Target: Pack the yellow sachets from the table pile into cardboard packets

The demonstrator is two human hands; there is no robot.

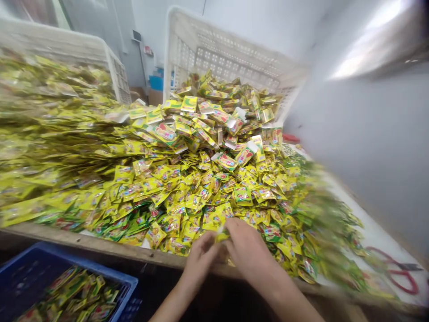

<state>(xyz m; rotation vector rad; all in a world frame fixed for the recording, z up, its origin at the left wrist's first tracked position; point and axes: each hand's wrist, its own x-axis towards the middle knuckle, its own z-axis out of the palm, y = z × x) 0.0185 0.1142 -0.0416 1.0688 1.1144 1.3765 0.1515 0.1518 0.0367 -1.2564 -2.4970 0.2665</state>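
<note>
Close to the table's front edge, my left hand (201, 254) and my right hand (247, 246) meet with bent fingers. Pinched between them is what looks like a small yellow-green box (221, 235) with a white end, mostly hidden by the fingers. A yellow sachet (217, 215) lies just beyond my right fingertips. Around the hands spreads a heap of small yellow and green sachets (187, 201). Behind that heap, small yellow boxes (224, 161) are piled, several with white end flaps standing out.
A tipped white crate (234, 40) spills boxes at the back. Another white crate (117, 76) stands left, beside stacked yellow sachet strips (67, 138). Lower left, a blue crate (129, 284) holds filled boxes or packets. Red-handled scissors (407, 279) lie at right.
</note>
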